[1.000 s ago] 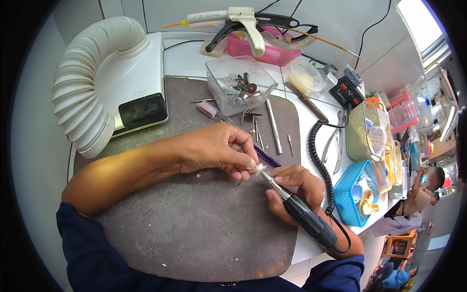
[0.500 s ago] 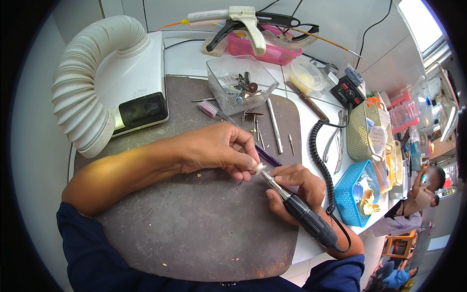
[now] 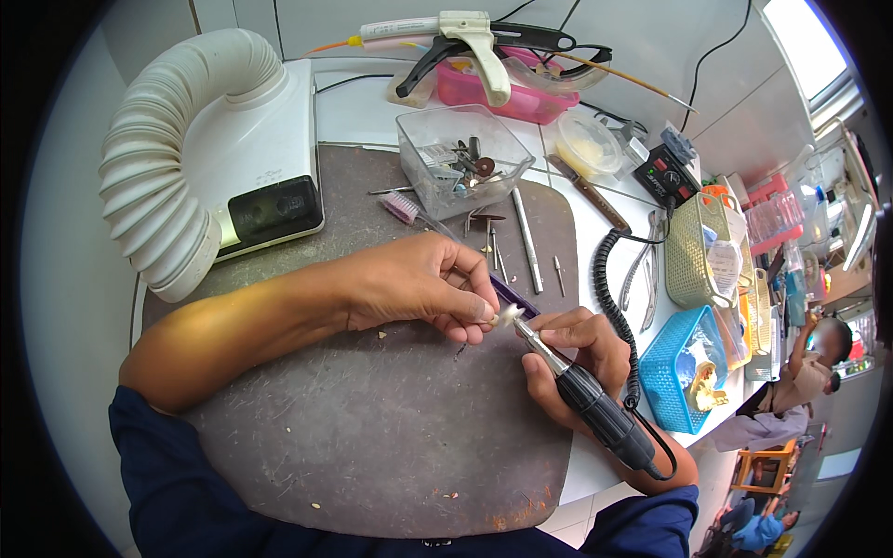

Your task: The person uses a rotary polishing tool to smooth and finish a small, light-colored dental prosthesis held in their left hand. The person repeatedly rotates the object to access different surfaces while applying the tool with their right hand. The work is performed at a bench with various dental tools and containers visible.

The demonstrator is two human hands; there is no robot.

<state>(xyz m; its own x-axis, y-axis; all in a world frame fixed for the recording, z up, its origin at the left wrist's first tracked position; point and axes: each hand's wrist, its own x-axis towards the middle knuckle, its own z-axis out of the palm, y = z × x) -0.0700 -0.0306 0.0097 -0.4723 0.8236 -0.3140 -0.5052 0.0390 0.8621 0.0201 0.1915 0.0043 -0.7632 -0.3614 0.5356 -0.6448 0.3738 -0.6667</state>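
My left hand point(image 3: 446, 288) is closed in a pinch over the middle of the dark work board. Between its thumb and fingers sits a tiny pale piece, mostly covered by the fingertips. My right hand point(image 3: 595, 349) wraps around a rotary handpiece point(image 3: 603, 409) with a black body and a metal nose. A small whitish, blurred tip point(image 3: 511, 314) at the nose points toward the left fingertips, just to their right. Whether the tip touches the pale piece I cannot tell. The handpiece's coiled black cord point(image 3: 605, 279) runs up past my right hand.
Beyond my hands are a clear bin point(image 3: 465, 200) of burs and discs, a toothbrush point(image 3: 402, 208) and a metal rod point(image 3: 526, 242). A white hose unit point(image 3: 158, 167) stands left. Right are a blue basket point(image 3: 662, 381), a beige basket point(image 3: 684, 251) and a control box point(image 3: 665, 175).
My right hand and the handpiece have shifted a little to the right, so the tip sits farther from the left fingers. My left hand has barely moved.
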